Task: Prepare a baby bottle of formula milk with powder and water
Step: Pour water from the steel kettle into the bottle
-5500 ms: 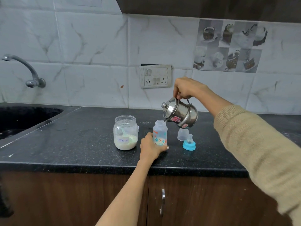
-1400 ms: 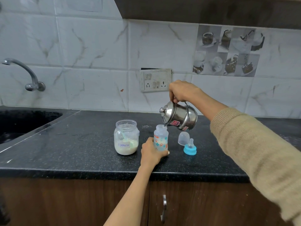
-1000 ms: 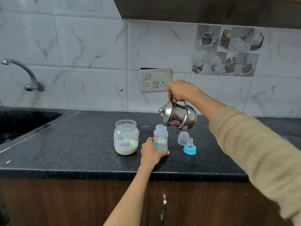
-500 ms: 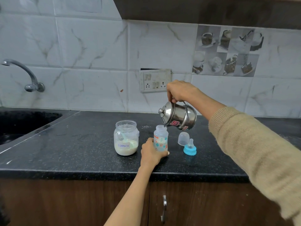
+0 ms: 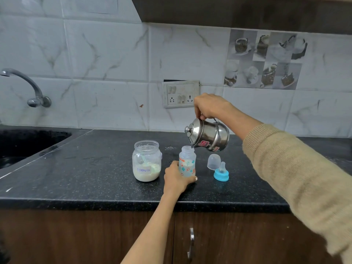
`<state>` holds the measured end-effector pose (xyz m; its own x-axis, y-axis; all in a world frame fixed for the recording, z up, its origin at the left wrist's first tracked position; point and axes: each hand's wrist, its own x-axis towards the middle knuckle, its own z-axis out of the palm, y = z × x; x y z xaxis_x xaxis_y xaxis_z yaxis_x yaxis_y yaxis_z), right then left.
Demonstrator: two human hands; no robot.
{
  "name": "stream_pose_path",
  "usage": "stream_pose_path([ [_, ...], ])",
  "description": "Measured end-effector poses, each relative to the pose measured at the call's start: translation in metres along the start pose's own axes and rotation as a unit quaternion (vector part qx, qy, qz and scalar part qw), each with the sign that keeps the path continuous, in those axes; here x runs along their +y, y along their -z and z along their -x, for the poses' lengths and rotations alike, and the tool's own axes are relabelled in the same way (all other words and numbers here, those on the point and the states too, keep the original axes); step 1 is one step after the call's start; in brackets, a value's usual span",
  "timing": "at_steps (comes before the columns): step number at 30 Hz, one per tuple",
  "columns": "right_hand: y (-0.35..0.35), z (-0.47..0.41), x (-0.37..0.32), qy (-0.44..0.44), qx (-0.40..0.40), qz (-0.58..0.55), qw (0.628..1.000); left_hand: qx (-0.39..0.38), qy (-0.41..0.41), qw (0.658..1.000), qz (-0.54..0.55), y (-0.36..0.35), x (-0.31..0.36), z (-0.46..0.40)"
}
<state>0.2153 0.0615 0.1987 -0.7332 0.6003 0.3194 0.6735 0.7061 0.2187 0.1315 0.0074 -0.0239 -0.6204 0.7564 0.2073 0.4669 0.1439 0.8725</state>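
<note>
On the black desk (image 5: 95, 168), under the tiled wall:

Baby bottle (image 5: 187, 162): stood upright near the front edge, uncapped, its mouth just under the spout of the steel pot.

Left hand (image 5: 176, 179): wrapped round the lower part of the bottle from the left; the grip is closed on it, thumb tip seen at the bottle's base on the right.

Right hand (image 5: 209, 106): closed on the handle at the top of the steel pot (image 5: 208, 135); the pot is held above the desk and tilted to the left, lid on, spout at the bottle's rim. Whether water is flowing cannot be told.

Formula jar (image 5: 146, 161): set just left of the bottle, lidless, labelled "Formula", pale powder in its lower part, a scoop seen inside.

Teat with blue ring (image 5: 221, 172): placed right of the bottle, teat pointing up.

Clear cap (image 5: 214, 161): stood just behind the teat, touching or nearly so.

Sink (image 5: 28, 143): sunk in the desk at far left, a tap (image 5: 28, 86) mounted above it.
</note>
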Motion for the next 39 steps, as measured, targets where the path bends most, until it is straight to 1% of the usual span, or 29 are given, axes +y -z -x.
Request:
stream_pose_path([
  [39, 0.0007, 0.0007, -0.0046, 0.005, 0.014, 0.011, 1.0, 0.002, 0.001, 1.0, -0.008, 0.0005, 0.0011, 0.001],
])
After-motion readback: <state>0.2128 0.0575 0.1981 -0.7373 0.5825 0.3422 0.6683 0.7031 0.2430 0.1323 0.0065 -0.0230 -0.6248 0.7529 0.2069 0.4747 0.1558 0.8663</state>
